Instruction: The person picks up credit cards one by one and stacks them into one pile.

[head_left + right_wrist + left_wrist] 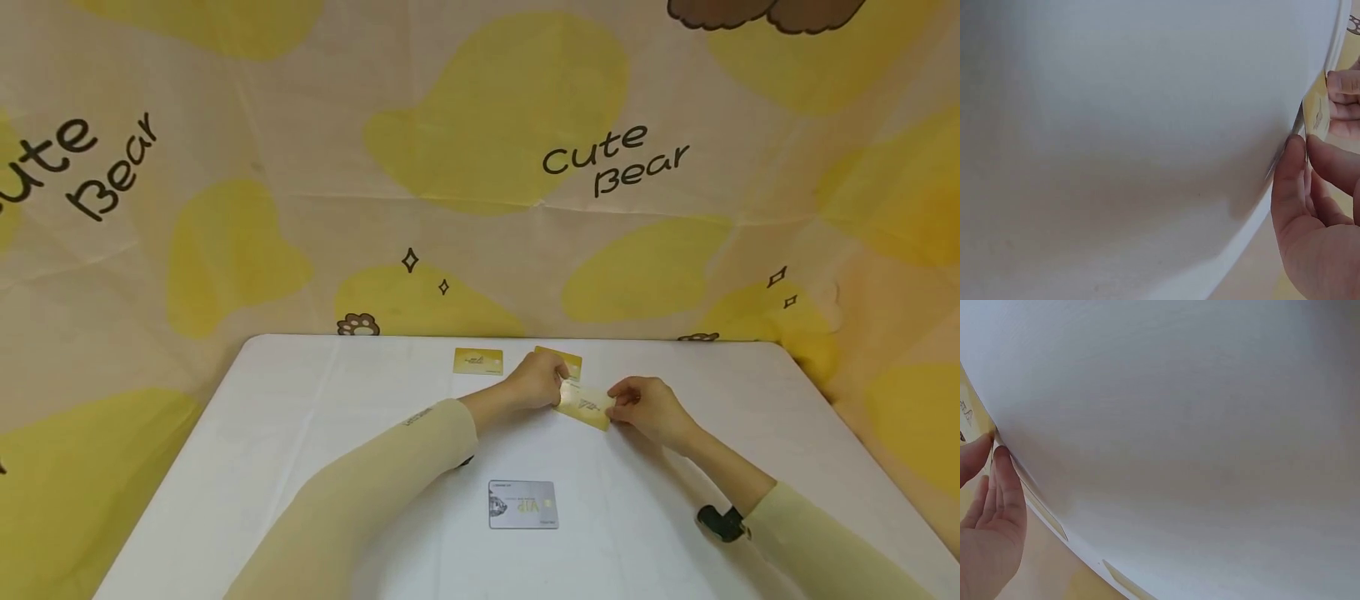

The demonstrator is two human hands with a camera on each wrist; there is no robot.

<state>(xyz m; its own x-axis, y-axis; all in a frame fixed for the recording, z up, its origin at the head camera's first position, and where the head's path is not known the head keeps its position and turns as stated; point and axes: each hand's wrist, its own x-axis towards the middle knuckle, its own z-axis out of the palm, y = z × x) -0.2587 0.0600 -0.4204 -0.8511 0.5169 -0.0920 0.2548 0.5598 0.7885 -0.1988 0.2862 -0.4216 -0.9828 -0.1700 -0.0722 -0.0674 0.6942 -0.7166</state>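
Observation:
A gold card [587, 405] is stretched between both hands near the far side of the table, tilted in the head view. My left hand [536, 381] pinches its left end between thumb and fingers. At its right end, my right hand [652, 410] grips the edge with the thumb and fingertips. The right wrist view shows the card [1317, 112] nearly edge-on between the two hands. Just behind the left hand lies a second gold card [572, 365], partly hidden by it. Another gold card [478, 361] lies flat to the left.
A silver card marked VIP [523, 504] lies nearer the front, between the forearms. The white table [360, 375] ends at a patterned cloth backdrop [465, 150] printed with yellow patches and lettering. A dark band [720, 523] sits on the right wrist.

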